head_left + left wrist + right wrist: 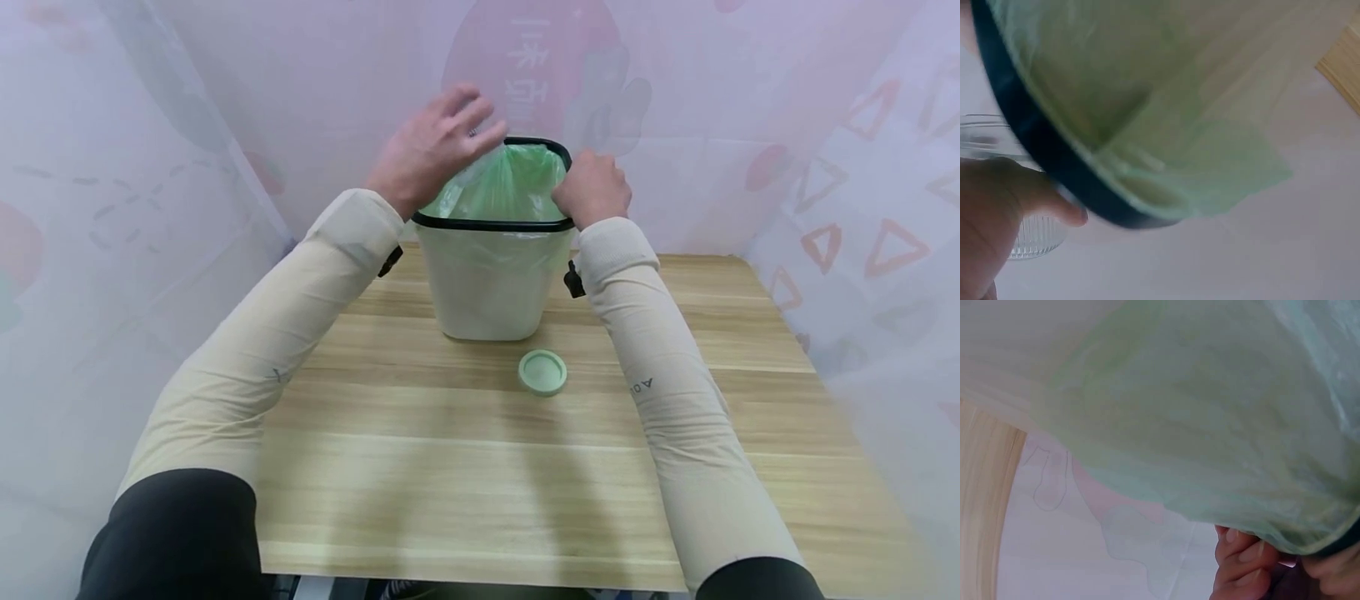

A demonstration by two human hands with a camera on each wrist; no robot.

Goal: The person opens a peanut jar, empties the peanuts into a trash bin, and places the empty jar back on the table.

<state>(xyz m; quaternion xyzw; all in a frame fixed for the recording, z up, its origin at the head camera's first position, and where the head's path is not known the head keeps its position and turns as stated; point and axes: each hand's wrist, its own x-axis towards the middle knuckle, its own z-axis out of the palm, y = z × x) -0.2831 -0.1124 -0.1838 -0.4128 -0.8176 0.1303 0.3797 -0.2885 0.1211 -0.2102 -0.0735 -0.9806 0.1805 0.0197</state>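
Note:
A whitish trash can (491, 283) with a black rim (491, 225) stands upright on the table. A thin green trash bag (517, 179) lines it, its edge overhanging the rim. My left hand (438, 150) is over the far left of the rim, fingers spread and slightly bent. In the left wrist view its thumb (1054, 203) lies by the rim, touching or nearly so. Behind that hand shows a clear ribbed glass vessel (1038, 237), mostly hidden. At the right side my right hand (594, 187) grips the rim, with curled fingers (1244, 562) at the bag's edge.
A small round pale green lid (542, 372) lies on the wooden table (450, 467) in front of the trash can. Printed whitish sheets (712, 108) hang behind the table and at both sides.

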